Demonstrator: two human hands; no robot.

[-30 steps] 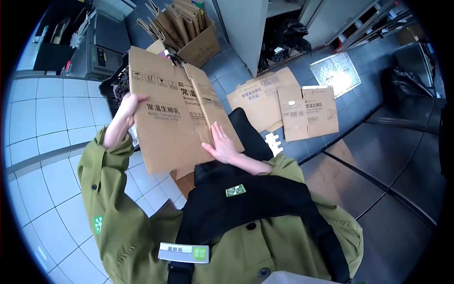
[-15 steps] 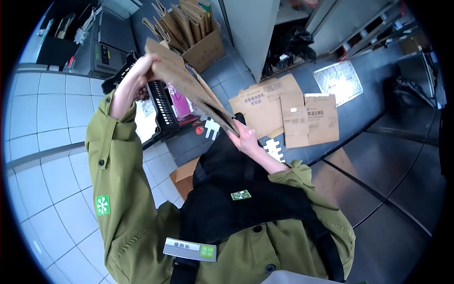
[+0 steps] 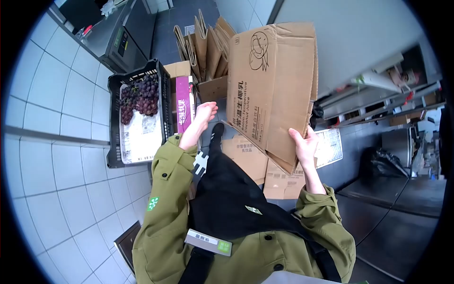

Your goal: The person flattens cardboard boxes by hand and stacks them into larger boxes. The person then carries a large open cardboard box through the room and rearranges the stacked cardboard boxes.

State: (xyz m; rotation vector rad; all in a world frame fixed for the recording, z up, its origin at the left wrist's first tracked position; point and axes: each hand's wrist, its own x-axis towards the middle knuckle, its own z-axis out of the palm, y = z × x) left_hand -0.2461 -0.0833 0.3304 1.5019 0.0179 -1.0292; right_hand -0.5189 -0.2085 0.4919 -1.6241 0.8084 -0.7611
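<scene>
A flattened brown cardboard box (image 3: 269, 90), printed with a coconut juice label and a line drawing, stands tilted in front of me. My right hand (image 3: 307, 142) grips its lower right edge, thumb on the printed face and fingers behind, partly hidden. My left hand (image 3: 206, 113) is off the box to its left, fingers stretched out and holding nothing. Beside that hand is a purple printed carton (image 3: 184, 102). Below the held box, more flattened cardboard (image 3: 243, 156) lies on the floor.
A black plastic crate (image 3: 165, 113) with dark grapes (image 3: 140, 97) stands at left. Behind it, several folded cardboards (image 3: 208, 45) stand upright in an open box (image 3: 213, 89). A steel appliance (image 3: 120, 42) is back left, a black bag (image 3: 378, 162) at right.
The cardboard has swung from the left to the right and now shows its printed face. My left hand has let go of it; my right hand still holds it. The view has shifted.
</scene>
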